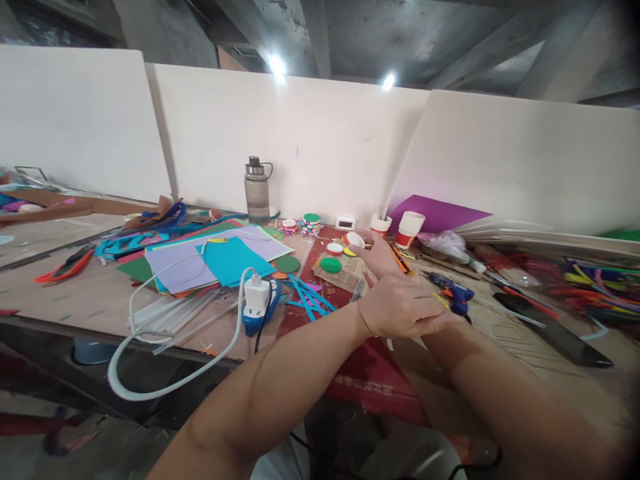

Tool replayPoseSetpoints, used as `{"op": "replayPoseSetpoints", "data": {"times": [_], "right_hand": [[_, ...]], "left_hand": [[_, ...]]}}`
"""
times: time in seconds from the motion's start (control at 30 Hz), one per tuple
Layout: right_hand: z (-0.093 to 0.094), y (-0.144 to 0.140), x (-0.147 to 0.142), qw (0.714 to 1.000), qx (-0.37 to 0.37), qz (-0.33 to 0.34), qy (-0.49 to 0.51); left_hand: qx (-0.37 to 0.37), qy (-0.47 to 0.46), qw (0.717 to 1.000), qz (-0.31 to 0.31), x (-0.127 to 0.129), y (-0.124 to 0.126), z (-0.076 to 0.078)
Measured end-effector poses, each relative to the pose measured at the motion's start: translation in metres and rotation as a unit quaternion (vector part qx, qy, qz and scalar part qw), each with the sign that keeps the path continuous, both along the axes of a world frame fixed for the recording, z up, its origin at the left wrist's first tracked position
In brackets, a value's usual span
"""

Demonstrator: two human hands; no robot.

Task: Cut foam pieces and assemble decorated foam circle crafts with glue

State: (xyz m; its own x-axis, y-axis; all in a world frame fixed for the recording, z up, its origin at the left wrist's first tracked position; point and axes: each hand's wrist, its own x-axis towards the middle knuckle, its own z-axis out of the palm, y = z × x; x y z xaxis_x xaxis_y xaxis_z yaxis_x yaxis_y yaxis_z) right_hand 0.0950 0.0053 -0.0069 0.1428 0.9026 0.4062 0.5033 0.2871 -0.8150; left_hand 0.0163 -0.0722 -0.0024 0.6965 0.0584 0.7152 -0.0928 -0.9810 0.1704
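My right hand [381,259] reaches over a brown paper sheet [356,275]. Its thumb and fingers are closed on a short round white piece with a red rim [354,239], like a cut cup base. My left hand [400,307] lies across my right wrist, its fingers curled over it and partly hidden. On the brown sheet, near the right hand, are another red and white round piece [335,249] and a green disc [331,265]. A yellow round edge shows just below the held piece.
Coloured paper sheets [245,260] and a white plug [257,293] with a looping cable are at left. A bottle [257,197] and small clock [345,223] stand behind. Paper cups [410,230], a blue glue gun [457,297] and a long black object [560,333] are at right.
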Motion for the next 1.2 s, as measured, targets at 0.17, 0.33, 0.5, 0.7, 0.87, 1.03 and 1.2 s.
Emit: {"op": "replayPoseSetpoints", "data": {"times": [0.17, 0.33, 0.5, 0.7, 0.87, 1.03, 1.2], "right_hand": [[-0.001, -0.007, 0.041, 0.991, -0.004, -0.068, 0.115], [-0.010, -0.020, 0.052, 0.985, 0.001, -0.089, 0.150], [-0.005, -0.027, 0.046, 0.988, 0.041, -0.056, 0.138], [-0.002, -0.032, 0.035, 0.992, 0.020, 0.060, 0.111], [-0.001, -0.031, 0.035, 0.998, 0.025, 0.026, 0.057], [0.007, -0.035, 0.035, 0.996, 0.085, 0.021, 0.003], [0.009, -0.038, 0.034, 0.991, 0.114, 0.012, -0.066]], "left_hand": [[-0.129, -0.039, 0.988, 0.072, 0.001, 0.001, -0.009], [-0.421, -0.220, 0.870, 0.131, 0.003, 0.020, -0.009], [-0.609, -0.346, 0.704, 0.121, 0.001, 0.051, -0.008], [-0.762, -0.308, 0.570, -0.001, 0.003, 0.058, -0.004], [-0.751, -0.307, 0.582, -0.053, -0.002, 0.060, 0.003], [-0.721, -0.270, 0.636, -0.052, -0.009, 0.064, 0.004], [-0.703, -0.263, 0.661, -0.027, -0.011, 0.065, 0.003]]}}
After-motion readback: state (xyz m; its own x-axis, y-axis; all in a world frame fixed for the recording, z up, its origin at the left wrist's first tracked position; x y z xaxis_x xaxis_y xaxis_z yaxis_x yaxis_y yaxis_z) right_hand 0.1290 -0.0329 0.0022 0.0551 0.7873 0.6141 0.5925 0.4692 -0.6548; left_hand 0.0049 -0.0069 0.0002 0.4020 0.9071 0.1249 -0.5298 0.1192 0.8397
